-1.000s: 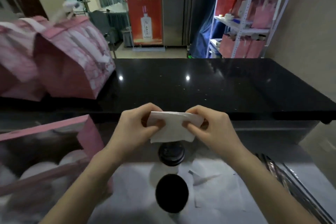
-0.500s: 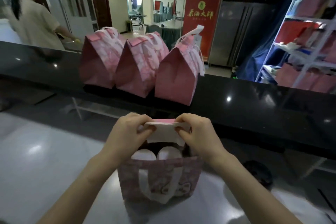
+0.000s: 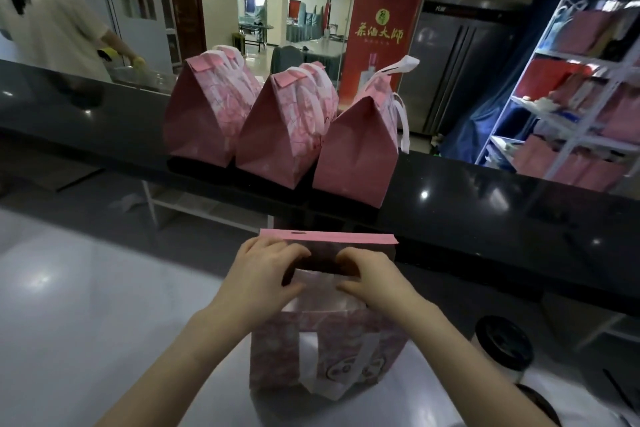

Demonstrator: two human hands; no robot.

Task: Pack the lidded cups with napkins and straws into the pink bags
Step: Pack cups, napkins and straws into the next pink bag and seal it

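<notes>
Two hands meet over the mouth of the open pink bag (image 3: 273, 350) standing on the steel worktop (image 3: 104, 305). The left hand (image 3: 263, 282) and the right hand (image 3: 375, 282) each pinch a white napkin (image 3: 318, 291) between curled fingers and thumb at the opening, hiding whatever sits inside. Three closed pink bags (image 3: 277, 135) line the black counter (image 3: 485, 218) behind, and a black-lidded cup (image 3: 504, 345) stands at right, its body too blurred to make out.
</notes>
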